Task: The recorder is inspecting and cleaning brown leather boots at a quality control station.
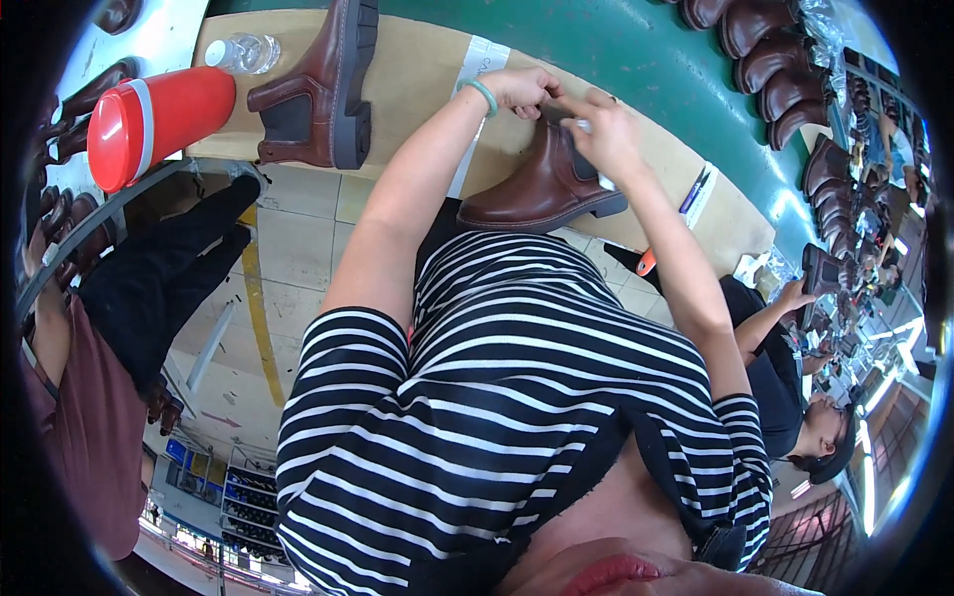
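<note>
A brown leather ankle boot with a dark elastic side panel stands on the tan bench in front of me, toe to the left. My left hand, with a green bangle at the wrist, pinches at the top edge of the boot's shaft. My right hand is closed beside it at the same opening, around a small white object whose kind I cannot make out. The fingertips of both hands nearly meet. A second brown boot stands to the left, apart from my hands.
A red cylindrical jug and a clear plastic bottle are at the left. On the bench's right lie a pen and an orange-handled tool. A green surface borders the bench's far side, with rows of boots. Co-workers are on both sides.
</note>
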Demonstrator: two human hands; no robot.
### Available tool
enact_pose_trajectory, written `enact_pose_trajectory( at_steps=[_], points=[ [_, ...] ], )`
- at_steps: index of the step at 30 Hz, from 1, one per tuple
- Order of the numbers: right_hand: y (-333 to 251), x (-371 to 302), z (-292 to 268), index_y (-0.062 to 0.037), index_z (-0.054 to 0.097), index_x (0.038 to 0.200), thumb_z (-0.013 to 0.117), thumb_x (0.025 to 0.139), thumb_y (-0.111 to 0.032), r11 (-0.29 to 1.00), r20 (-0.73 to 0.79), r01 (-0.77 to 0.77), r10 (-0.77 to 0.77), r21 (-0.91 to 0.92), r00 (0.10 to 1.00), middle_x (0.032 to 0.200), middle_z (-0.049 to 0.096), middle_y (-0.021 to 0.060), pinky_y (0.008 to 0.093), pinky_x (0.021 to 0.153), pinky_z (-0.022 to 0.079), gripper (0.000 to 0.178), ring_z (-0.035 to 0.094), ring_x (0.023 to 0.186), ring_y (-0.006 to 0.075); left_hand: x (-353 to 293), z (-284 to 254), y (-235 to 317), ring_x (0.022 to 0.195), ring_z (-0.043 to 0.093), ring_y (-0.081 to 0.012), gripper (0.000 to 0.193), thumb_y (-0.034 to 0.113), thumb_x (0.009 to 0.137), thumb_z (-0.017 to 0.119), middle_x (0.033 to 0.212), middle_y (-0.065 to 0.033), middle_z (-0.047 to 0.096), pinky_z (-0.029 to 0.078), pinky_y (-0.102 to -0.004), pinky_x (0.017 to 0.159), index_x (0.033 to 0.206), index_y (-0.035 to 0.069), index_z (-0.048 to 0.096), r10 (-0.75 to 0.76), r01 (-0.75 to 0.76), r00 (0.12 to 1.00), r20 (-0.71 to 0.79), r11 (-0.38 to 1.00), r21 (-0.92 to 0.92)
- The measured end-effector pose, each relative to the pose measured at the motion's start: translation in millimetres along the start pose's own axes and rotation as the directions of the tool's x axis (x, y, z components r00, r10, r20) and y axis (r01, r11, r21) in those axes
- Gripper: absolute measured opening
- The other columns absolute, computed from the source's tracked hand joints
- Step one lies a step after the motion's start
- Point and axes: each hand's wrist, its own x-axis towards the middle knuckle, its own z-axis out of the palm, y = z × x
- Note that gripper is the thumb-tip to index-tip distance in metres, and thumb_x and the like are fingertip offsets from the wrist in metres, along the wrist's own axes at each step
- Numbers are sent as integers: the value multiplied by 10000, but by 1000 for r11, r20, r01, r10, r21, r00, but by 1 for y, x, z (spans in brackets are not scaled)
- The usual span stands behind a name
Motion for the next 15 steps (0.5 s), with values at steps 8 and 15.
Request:
enact_pose_trajectory(
  at_steps=[8, 15],
  points=[
    [14, -11, -11, -189, 679, 1058, 667, 756, -164, 999, 23, -32, 32, 24, 999, 912, 612, 108, 408, 719, 515, 303, 630, 830, 311, -8, 1, 0, 477, 336, -25, 154, 64, 898, 538, 679, 66, 466, 247, -184, 421, 1050, 73, 564, 17, -15, 1000, -24, 998, 58],
    [27, -23, 3, -109, 676, 1034, 675, 763, -172, 998, 28, -35, 33, 53, 999, 879, 607, 115, 417, 685, 490, 279, 609, 840, 322, -13, 4, 0, 497, 343, -17, 181, 48, 886, 534, 688, 76, 466, 268, -176, 436, 1061, 78, 569, 13, -13, 1000, 18, 1000, 19]
  ],
)
